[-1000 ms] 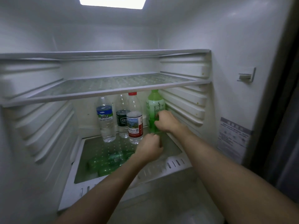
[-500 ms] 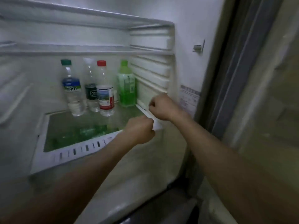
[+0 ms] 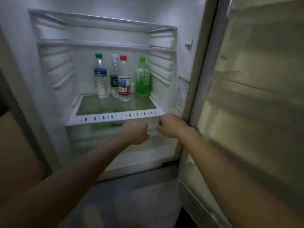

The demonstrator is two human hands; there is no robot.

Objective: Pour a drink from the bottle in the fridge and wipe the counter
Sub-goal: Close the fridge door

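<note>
The fridge stands open in front of me. On its glass shelf point(image 3: 115, 118) stand several bottles in a row: a clear one with a green cap point(image 3: 100, 78), a clear one behind point(image 3: 114, 76), a red-capped one point(image 3: 124, 79) and a green drink bottle point(image 3: 143, 78) at the right. My left hand point(image 3: 136, 132) and my right hand point(image 3: 169, 125) are both closed into fists just in front of the shelf's front edge, outside the fridge, holding nothing. Neither hand touches a bottle.
The fridge door point(image 3: 256, 96) hangs open at my right, its shelves blurred. Below the glass shelf is a clear drawer point(image 3: 107, 129) with green bottles lying inside. Two bare shelves point(image 3: 105, 45) sit above the bottles. A brown surface point(image 3: 14, 145) is at the left.
My right hand has let go of the green bottle and both hands have drawn back out of the fridge. My view has pulled away, showing more of the door.
</note>
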